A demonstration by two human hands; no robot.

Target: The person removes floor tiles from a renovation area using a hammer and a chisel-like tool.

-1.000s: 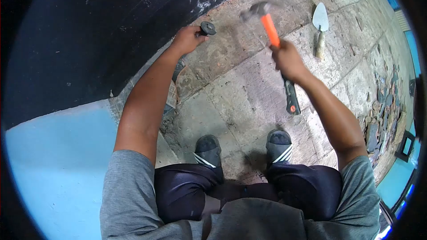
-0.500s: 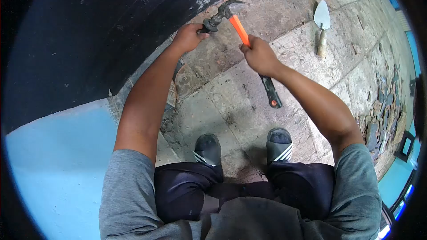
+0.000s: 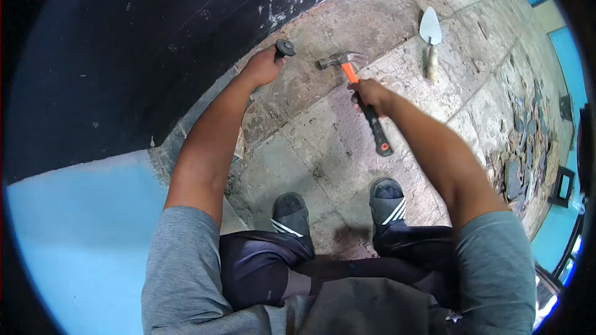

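Beside the black wall (image 3: 155,56), the left hand (image 3: 264,67) is closed around a dark, round-headed tool (image 3: 285,48). To its right, the right hand (image 3: 370,96) is wrapped around an orange-and-black hammer (image 3: 347,71), its head well apart from the round one. Beyond the right hand, a trowel (image 3: 431,31) lies on the stained floor (image 3: 310,142), broken pieces (image 3: 526,142) lie farther right, and sandaled feet (image 3: 290,214) stand nearer the body.
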